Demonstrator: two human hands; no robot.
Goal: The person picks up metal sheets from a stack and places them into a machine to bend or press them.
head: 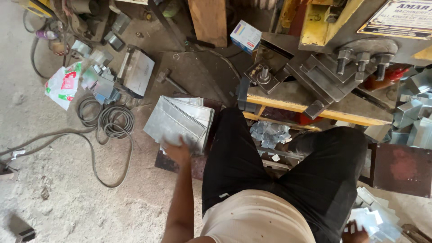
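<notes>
My left hand [177, 150] reaches down to a stack of flat galvanised metal sheets [177, 119] lying on the floor beside my left leg, and its fingers rest on the near edge of the top sheet. My right hand [355, 234] shows only partly at the bottom right edge, touching a pile of small shiny metal pieces [375, 220]; its grip is hard to make out. My legs in black trousers fill the middle of the view.
A heavy press machine with a yellow-edged bed [315, 110] and bolts [362, 60] stands ahead. Coiled cable [114, 119] lies on the dusty floor at left, near bent metal parts [135, 69]. Small cut scraps [269, 132] lie between my knees. A rusty stool [402, 168] is at right.
</notes>
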